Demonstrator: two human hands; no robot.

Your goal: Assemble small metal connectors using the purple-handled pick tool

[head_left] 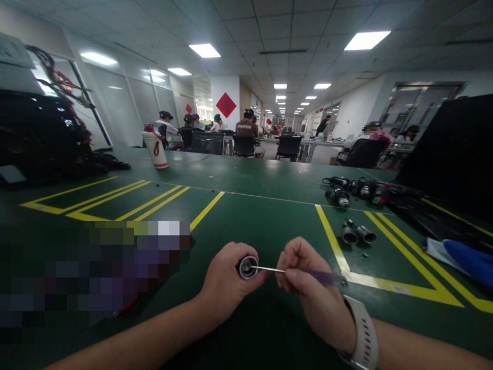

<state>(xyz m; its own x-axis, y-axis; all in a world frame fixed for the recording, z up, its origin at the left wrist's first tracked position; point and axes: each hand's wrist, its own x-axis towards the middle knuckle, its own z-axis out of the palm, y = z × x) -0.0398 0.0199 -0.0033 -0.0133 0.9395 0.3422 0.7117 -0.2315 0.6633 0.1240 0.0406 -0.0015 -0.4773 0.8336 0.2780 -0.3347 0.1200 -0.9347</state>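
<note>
In my left hand is a small round metal cup-like part, its open end facing me and its fingers wrapped round it. A screwdriver with a translucent purplish handle is gripped in my right hand. Its thin metal shaft points left, and the tip reaches into the opening of the part; what it touches inside is too small to tell. Right of my hands, two similar metal cups lie on the green table, with a tiny nut-like piece near them.
Several black and silver tool-like assemblies lie at the back right, near a dark panel. Yellow tape marks out areas. A white tumbler stands at the back left. A blurred-out patch covers the left. People sit at farther desks.
</note>
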